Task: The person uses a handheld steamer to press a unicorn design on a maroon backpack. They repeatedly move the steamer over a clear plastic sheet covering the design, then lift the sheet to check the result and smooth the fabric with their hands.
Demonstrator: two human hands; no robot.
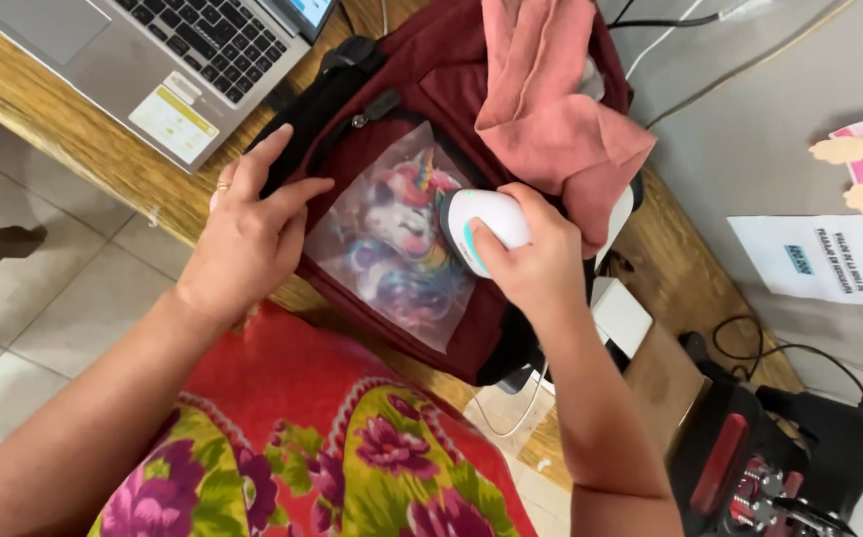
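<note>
Right hand gripped a small white heat press, pushing it down on the clear sheet over a unicorn print, likely to bond it. At 9 o'clock of it, left hand lay flat, fingers spread, holding nothing, probably pinning the maroon backpack taut at the wooden surface edge. At 12, pink cloth lay folded back; laptop at 10.
</note>
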